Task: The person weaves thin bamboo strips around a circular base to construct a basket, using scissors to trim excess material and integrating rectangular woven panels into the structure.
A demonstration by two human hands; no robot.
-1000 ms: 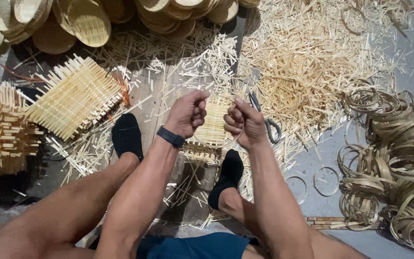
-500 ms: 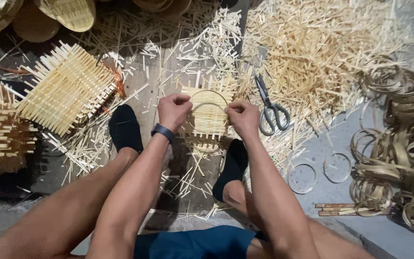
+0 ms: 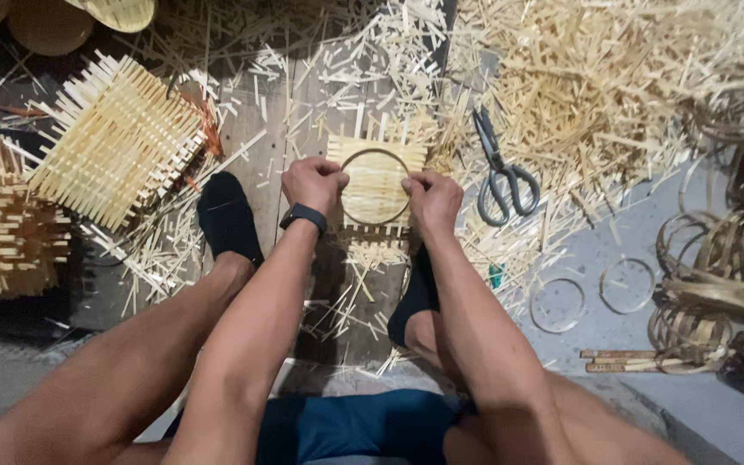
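Observation:
A small square woven bamboo mat (image 3: 375, 182) lies on the wooden board (image 3: 260, 129) in front of me, with a thin bamboo ring (image 3: 377, 152) laid on top of it. My left hand (image 3: 313, 183), with a dark watch on its wrist, grips the ring and mat at their left side. My right hand (image 3: 432, 199) grips them at the right side. Both hands press down on the mat. My feet in black socks (image 3: 227, 217) rest on either side.
Grey scissors (image 3: 499, 172) lie just right of the mat. Stacks of woven mats (image 3: 118, 138) sit at the left. Loose bamboo slivers (image 3: 613, 86) cover the floor at the top right. Bamboo rings (image 3: 626, 286) and coiled strips (image 3: 725, 293) lie at the right.
My hands have come down from in front of me with the mat and ring and now hold them flat on the board. The view has tilted lower.

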